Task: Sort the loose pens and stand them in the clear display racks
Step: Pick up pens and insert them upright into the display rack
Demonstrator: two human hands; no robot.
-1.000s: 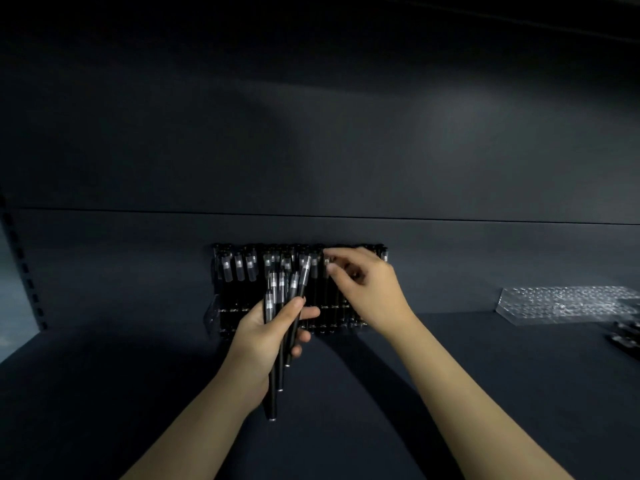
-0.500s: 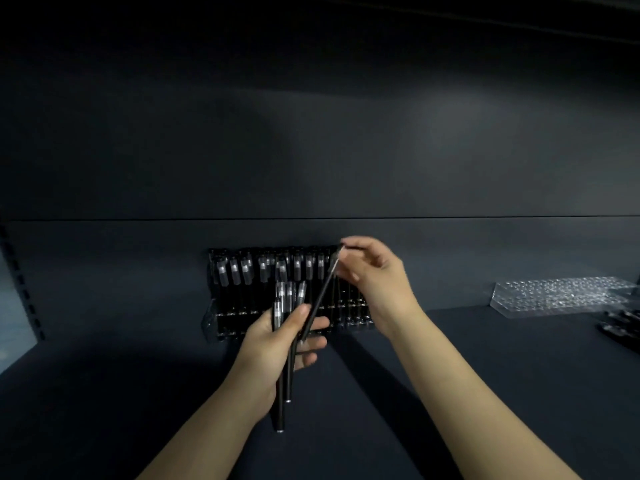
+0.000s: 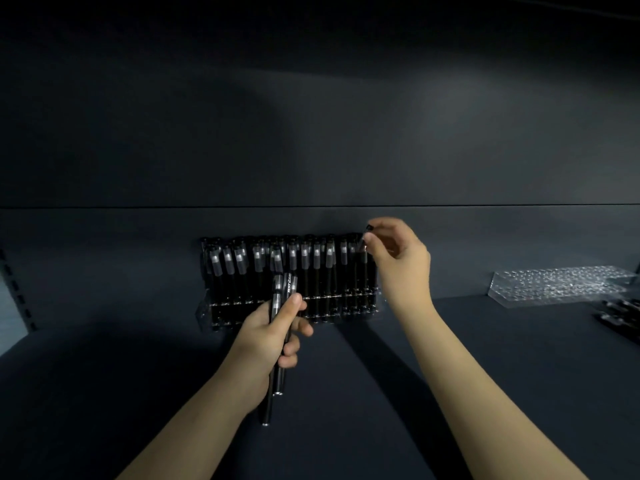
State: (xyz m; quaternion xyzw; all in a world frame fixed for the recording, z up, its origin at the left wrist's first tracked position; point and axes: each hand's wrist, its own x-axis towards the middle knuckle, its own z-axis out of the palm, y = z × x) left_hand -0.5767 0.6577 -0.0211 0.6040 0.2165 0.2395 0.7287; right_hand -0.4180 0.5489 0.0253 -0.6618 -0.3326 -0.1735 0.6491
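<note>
The clear rack (image 3: 204, 308) was nearly filled; one pen (image 3: 364, 252) was pinched by the right hand (image 3: 398, 261) at its right end — a bundle of pens (image 3: 282, 296) was gripped by the left hand (image 3: 268, 336).

Single head-worn wide-angle view, looking forward and slightly downward into a dark shelf bay. Both forearms enter from the lower edge, so the camera sits close behind and above the hands, near the filled pen rack (image 3: 291, 299) at frame centre. The back panel (image 3: 311, 133) fills the upper half; the shelf (image 3: 485, 358) fills the lower. An empty clear rack (image 3: 554, 285) lies at the right margin. Wide-angle curvature bends the edges. No second view exists.
</note>
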